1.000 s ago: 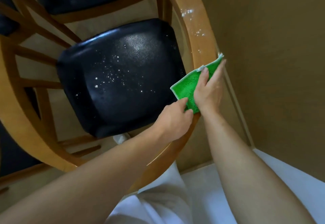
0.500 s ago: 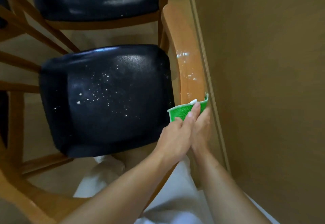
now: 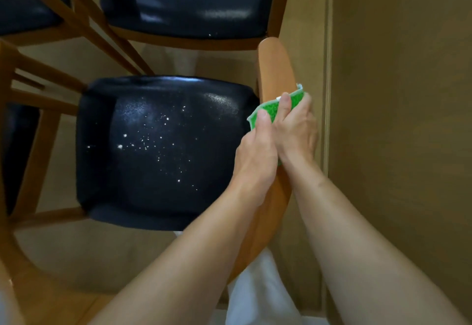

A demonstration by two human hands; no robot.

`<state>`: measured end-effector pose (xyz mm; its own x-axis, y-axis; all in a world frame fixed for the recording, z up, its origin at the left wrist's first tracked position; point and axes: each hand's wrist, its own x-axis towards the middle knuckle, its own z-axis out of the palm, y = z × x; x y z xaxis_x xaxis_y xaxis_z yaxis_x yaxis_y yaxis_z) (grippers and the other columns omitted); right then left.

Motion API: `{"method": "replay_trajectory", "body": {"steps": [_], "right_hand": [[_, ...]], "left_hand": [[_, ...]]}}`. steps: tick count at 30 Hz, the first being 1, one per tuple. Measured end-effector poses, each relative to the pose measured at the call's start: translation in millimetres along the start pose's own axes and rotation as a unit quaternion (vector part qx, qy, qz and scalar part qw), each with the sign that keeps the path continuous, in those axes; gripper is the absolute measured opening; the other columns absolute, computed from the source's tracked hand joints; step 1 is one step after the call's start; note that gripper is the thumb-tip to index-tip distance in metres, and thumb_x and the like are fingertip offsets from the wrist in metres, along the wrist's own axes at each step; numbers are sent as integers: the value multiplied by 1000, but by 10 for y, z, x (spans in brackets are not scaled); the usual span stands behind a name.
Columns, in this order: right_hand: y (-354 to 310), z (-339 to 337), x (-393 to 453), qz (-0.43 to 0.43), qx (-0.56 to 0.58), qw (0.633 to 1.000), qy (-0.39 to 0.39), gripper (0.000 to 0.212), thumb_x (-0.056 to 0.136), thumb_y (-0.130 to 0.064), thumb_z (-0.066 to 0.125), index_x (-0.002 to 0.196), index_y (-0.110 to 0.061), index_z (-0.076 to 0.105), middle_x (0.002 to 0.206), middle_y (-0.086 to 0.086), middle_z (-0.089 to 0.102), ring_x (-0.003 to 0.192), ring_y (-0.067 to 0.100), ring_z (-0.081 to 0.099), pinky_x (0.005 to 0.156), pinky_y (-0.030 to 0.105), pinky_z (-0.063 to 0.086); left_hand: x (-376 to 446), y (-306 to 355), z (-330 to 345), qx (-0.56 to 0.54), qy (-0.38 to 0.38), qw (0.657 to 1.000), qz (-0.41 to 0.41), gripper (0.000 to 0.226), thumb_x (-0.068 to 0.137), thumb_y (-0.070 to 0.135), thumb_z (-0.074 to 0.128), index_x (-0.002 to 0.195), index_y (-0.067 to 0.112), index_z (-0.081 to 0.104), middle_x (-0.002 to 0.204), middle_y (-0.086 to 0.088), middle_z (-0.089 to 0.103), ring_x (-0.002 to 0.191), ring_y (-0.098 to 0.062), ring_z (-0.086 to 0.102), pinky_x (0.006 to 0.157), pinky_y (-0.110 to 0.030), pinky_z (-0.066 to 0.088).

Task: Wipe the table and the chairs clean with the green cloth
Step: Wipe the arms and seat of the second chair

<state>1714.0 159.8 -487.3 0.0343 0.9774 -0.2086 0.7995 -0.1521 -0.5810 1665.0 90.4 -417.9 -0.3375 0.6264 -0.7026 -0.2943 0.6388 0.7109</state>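
Fingers (image 3: 285,100) of both hands are gripping the green cloth (image 3: 270,110), wrapped over the chair's wooden rail (image 3: 277,69) at three o'clock of the speckled seat (image 3: 163,151). You are advised: maintain pressure, stroking toward twelve o'clock.

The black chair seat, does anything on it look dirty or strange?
Yes. The nearer black seat is scattered with small white specks, mostly around its middle, so it looks unwiped. Both hands press the green cloth on the wooden backrest rail beside it.
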Motion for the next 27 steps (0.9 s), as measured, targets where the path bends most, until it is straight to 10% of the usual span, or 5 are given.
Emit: {"method": "replay_trajectory", "body": {"steps": [6,9,13,19,27], "right_hand": [[75,-49,-292,-84,-50,995,-29,73,100,-50,28,154,-11,-2,160,14,11,144,26,18,111,30,20],[152,-116,-631,-60,-56,994,-70,82,94,-59,24,153,-14,-13,162,10,-3,147,21,3,112,25,4],[20,-95,-610,-31,-83,993,-72,87,93,-58,29,152,-7,-10,161,16,4,147,28,10,117,39,19],[-310,26,133,-66,-109,991,-34,83,96,-57,35,153,-6,3,149,17,31,128,33,43,95,42,42],[-570,156,897,-79,-121,989,-33,57,95,-64,27,124,-17,43,98,1,53,68,15,45,49,24,20]], "left_hand": [[1,-240,-97,-11,-43,998,43,72,82,75,21,125,33,61,116,8,67,112,-6,59,101,-39,44],[-115,-468,-168,-36,-73,995,56,65,86,75,23,118,37,65,113,13,69,110,-1,59,101,-39,43],[-4,-491,-217,-114,-95,987,68,59,91,68,27,116,34,67,116,9,68,114,-6,59,100,-37,42],[531,-77,-146,-160,-115,975,107,59,94,60,26,128,25,60,121,4,66,117,-7,58,101,-34,43],[1019,362,-141,-154,-126,973,116,66,94,65,15,133,27,52,122,6,63,114,-4,57,97,-26,44]]}}
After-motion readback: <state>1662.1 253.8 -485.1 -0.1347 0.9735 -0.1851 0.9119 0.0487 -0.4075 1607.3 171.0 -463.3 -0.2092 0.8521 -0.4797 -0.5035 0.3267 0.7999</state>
